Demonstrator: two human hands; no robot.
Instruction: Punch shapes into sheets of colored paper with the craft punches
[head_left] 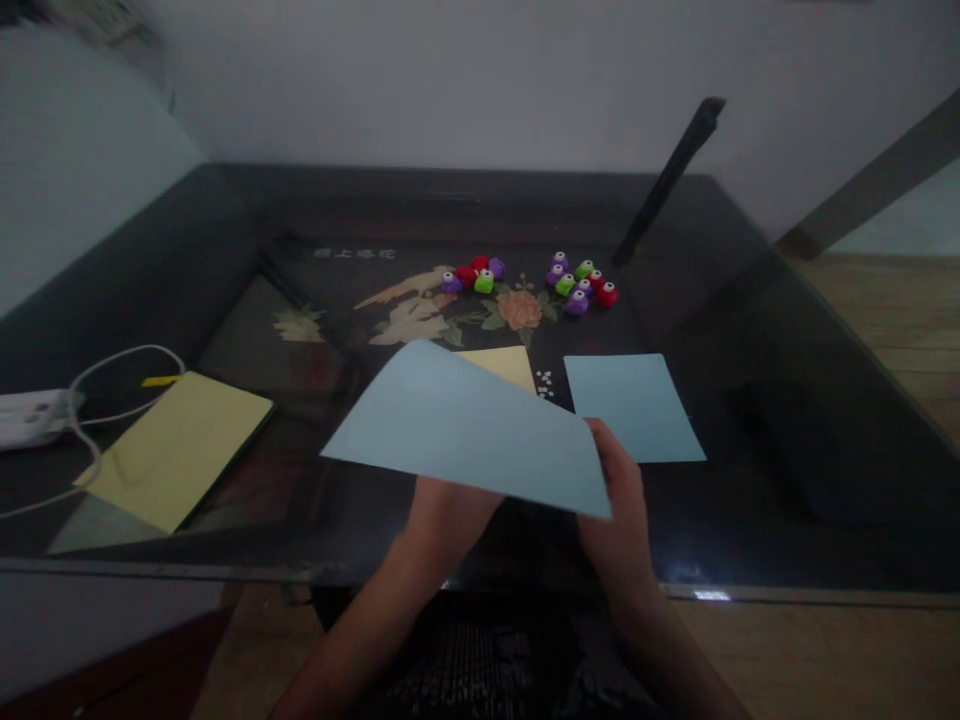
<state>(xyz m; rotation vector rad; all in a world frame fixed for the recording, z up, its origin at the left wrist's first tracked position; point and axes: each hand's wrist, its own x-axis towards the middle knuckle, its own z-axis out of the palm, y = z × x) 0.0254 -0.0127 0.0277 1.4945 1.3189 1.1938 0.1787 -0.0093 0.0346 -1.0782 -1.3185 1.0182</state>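
Note:
A light blue sheet of paper (465, 425) is raised above the table's near part, tilted and slightly bent. My right hand (619, 500) is closed on its right edge. Beneath the sheet's near edge is my left hand (450, 510); the paper covers its fingers, so I cannot tell whether they grip it. Behind the raised sheet, a pale yellow sheet (502, 366) lies partly covered. Another blue sheet (634, 405) lies flat, just beyond my right hand.
Small red, purple and green pieces with eye-like tops form a left cluster (474, 275) and a right cluster (581, 283). A yellow paper stack (180, 450) lies left, near a white cable (82, 420) and white power strip (34, 418). A dark stick-like object (667, 180) slants up at back right.

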